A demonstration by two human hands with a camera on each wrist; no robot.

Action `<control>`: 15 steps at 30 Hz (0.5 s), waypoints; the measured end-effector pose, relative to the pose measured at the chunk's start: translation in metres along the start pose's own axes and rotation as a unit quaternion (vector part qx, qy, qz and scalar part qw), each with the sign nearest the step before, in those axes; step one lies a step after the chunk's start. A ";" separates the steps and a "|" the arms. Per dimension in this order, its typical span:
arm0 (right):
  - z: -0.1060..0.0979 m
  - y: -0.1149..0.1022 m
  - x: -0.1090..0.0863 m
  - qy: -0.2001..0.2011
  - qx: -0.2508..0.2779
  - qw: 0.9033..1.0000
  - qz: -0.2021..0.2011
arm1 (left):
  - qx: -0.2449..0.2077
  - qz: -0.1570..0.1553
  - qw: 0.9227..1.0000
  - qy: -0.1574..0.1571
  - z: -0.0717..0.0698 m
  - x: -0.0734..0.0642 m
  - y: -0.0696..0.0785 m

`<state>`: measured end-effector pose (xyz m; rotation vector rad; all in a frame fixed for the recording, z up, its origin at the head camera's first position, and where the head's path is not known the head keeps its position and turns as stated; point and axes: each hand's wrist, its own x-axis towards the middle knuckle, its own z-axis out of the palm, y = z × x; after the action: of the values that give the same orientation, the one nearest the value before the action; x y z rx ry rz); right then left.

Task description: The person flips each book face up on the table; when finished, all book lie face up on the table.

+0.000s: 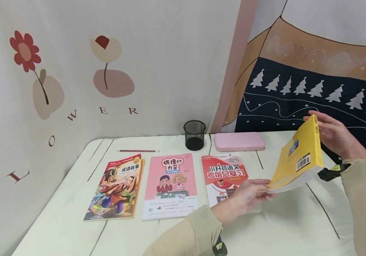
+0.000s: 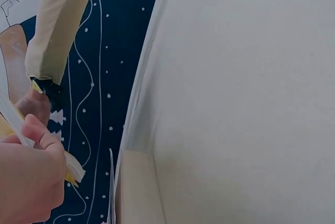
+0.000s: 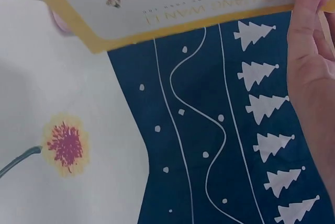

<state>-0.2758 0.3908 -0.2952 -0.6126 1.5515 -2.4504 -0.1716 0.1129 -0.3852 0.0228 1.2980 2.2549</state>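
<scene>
A yellow book [image 1: 293, 156] is held tilted above the right part of the table, its back cover with a barcode facing the head camera. My left hand [image 1: 248, 197] pinches its lower left corner between thumb and fingers. At the upper spine edge, my right hand [image 1: 336, 133] touches the book with fairly straight fingers, partly hidden behind it. The right wrist view shows the white-and-yellow other cover [image 3: 157, 4]. Below my left forearm lies a red-and-white book [image 1: 223, 170], partly covered by that hand. In the left wrist view, my left hand [image 2: 31, 179] grips the pages' edge.
Left of these lie a pink book [image 1: 173, 185] and a colourful storybook [image 1: 115, 188]. Behind them are a red pencil [image 1: 138, 150], a black mesh pen holder [image 1: 194, 135] and a pink pencil case [image 1: 239, 141]. A printed curtain [image 1: 170, 71] hangs along the table's back edge.
</scene>
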 end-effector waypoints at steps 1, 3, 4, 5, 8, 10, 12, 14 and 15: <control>0.000 0.001 0.001 -0.004 0.005 1.000 -0.009 | -0.001 -0.002 1.000 -0.005 0.000 0.000 -0.001; -0.002 0.003 0.002 -0.013 0.027 0.999 -0.028 | -0.002 0.000 1.000 -0.011 0.001 -0.001 -0.002; -0.002 0.004 0.002 -0.017 0.040 0.998 -0.035 | -0.002 0.003 1.000 -0.012 0.002 -0.002 -0.003; -0.003 0.005 0.002 -0.020 0.052 0.998 -0.041 | -0.004 0.007 1.000 -0.012 0.003 -0.002 -0.004; -0.004 0.005 0.001 -0.019 0.061 0.997 -0.048 | -0.014 0.026 1.000 0.002 0.006 -0.005 -0.010; -0.005 0.004 0.000 -0.012 0.059 0.997 -0.047 | -0.018 0.040 0.999 0.018 0.009 -0.006 -0.013; -0.005 0.004 -0.001 0.000 0.048 0.998 -0.045 | -0.013 0.053 0.998 0.028 0.011 -0.007 -0.016; -0.005 0.004 -0.002 0.012 0.042 0.998 -0.043 | -0.003 0.064 0.997 0.036 0.013 -0.007 -0.019; -0.005 0.004 -0.002 0.018 0.041 0.998 -0.043 | 0.002 0.067 0.997 0.039 0.014 -0.007 -0.019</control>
<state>-0.2760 0.3939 -0.3011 -0.6359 1.4580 -2.5873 -0.1534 0.1287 -0.3916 0.0251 1.3791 2.3875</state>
